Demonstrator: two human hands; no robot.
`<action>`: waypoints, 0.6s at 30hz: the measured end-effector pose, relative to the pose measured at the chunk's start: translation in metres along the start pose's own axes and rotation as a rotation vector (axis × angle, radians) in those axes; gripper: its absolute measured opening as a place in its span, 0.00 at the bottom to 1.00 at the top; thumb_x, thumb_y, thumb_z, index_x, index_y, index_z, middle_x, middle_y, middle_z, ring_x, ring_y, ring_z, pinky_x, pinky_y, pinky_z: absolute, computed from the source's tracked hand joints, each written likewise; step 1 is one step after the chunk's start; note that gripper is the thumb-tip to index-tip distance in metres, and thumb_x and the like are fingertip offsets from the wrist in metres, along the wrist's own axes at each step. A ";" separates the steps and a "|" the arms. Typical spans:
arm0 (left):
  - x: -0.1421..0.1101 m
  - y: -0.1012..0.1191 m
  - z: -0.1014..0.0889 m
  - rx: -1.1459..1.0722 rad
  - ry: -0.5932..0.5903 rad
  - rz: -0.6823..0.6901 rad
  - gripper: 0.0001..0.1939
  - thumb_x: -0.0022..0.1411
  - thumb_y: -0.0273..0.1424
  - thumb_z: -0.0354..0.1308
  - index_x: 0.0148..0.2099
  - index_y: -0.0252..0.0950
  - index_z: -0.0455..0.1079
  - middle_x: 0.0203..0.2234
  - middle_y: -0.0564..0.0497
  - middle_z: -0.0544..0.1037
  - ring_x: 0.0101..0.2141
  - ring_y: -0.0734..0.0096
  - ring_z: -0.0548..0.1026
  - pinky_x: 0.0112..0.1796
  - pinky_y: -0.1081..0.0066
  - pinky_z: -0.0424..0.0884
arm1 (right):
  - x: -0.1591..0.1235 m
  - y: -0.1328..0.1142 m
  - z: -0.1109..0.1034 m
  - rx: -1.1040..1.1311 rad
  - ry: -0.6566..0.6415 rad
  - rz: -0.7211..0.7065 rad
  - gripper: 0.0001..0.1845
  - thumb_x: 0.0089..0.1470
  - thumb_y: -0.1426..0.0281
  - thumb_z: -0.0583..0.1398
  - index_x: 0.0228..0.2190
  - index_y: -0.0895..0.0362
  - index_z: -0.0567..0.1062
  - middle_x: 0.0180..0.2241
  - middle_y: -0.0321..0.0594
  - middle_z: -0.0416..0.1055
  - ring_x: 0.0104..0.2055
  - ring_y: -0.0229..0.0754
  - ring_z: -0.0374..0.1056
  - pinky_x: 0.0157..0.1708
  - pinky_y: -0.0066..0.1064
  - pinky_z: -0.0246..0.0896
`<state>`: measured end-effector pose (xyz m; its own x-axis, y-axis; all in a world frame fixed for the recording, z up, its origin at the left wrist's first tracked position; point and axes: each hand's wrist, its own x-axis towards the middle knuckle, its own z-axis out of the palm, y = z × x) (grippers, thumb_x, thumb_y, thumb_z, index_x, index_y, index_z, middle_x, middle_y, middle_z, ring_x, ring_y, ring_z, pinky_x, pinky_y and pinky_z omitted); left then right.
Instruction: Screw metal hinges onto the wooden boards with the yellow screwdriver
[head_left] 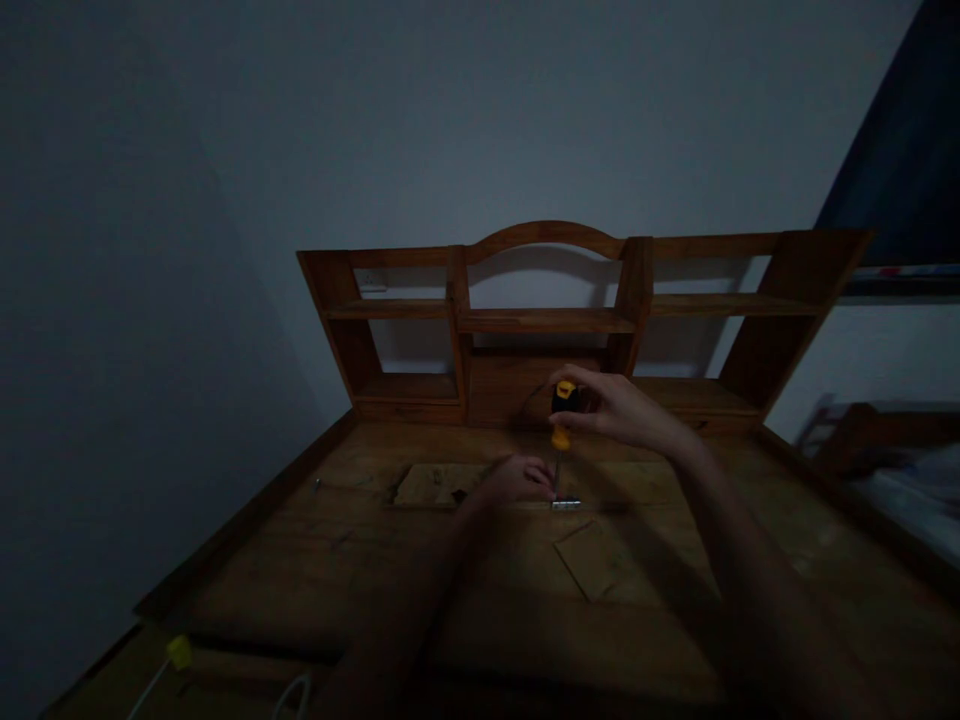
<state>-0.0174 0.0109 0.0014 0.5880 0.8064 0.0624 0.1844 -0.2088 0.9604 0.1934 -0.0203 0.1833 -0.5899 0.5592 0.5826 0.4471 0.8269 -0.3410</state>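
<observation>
My right hand (600, 405) is closed around the yellow and black handle of a screwdriver (561, 437). The tool stands nearly upright, its thin shaft pointing down at a small metal hinge (566, 504). My left hand (517, 480) lies low beside the shaft, fingers curled and pressed together at the tip. Whatever those fingers pinch is too small and dark to name. Under and left of this hand lies a narrow wooden board (431, 484) with a rough, torn-looking face. The hinge sits at the board's right end.
A wooden desk top (285, 580) carries all this, with a shelf unit (547, 320) along its back. A flat brown piece (589, 562) lies in front of the hinge. Far left is a small metal bit (318, 484). A yellow object (179, 652) with a white cord is at lower left.
</observation>
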 end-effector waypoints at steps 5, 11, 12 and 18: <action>0.001 -0.008 0.002 0.071 0.061 0.036 0.20 0.46 0.43 0.73 0.35 0.34 0.76 0.33 0.48 0.82 0.36 0.65 0.80 0.39 0.71 0.71 | -0.001 -0.008 -0.015 -0.012 -0.020 0.044 0.19 0.60 0.63 0.61 0.52 0.50 0.75 0.39 0.37 0.77 0.29 0.38 0.70 0.31 0.31 0.64; 0.000 -0.012 0.002 0.142 0.087 0.116 0.19 0.47 0.44 0.73 0.31 0.33 0.76 0.38 0.48 0.81 0.38 0.67 0.78 0.39 0.72 0.70 | 0.002 -0.026 -0.017 -0.069 -0.068 0.085 0.20 0.61 0.63 0.61 0.54 0.53 0.74 0.37 0.39 0.77 0.33 0.40 0.71 0.35 0.31 0.63; -0.001 -0.011 0.002 0.142 0.083 0.121 0.19 0.48 0.44 0.73 0.31 0.33 0.76 0.39 0.48 0.81 0.37 0.68 0.78 0.39 0.72 0.70 | 0.004 -0.026 -0.015 -0.104 -0.043 0.072 0.19 0.61 0.62 0.61 0.52 0.54 0.76 0.38 0.40 0.77 0.35 0.41 0.71 0.37 0.32 0.64; -0.004 -0.004 0.003 0.121 0.073 0.089 0.20 0.48 0.44 0.72 0.35 0.34 0.76 0.34 0.49 0.82 0.36 0.67 0.79 0.39 0.72 0.71 | 0.003 -0.023 -0.010 -0.208 -0.002 0.038 0.24 0.63 0.62 0.58 0.59 0.52 0.71 0.48 0.45 0.73 0.42 0.44 0.72 0.43 0.35 0.65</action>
<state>-0.0179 0.0066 -0.0039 0.5484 0.8189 0.1691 0.2301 -0.3422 0.9110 0.1881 -0.0386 0.2005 -0.5715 0.5900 0.5704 0.5979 0.7755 -0.2030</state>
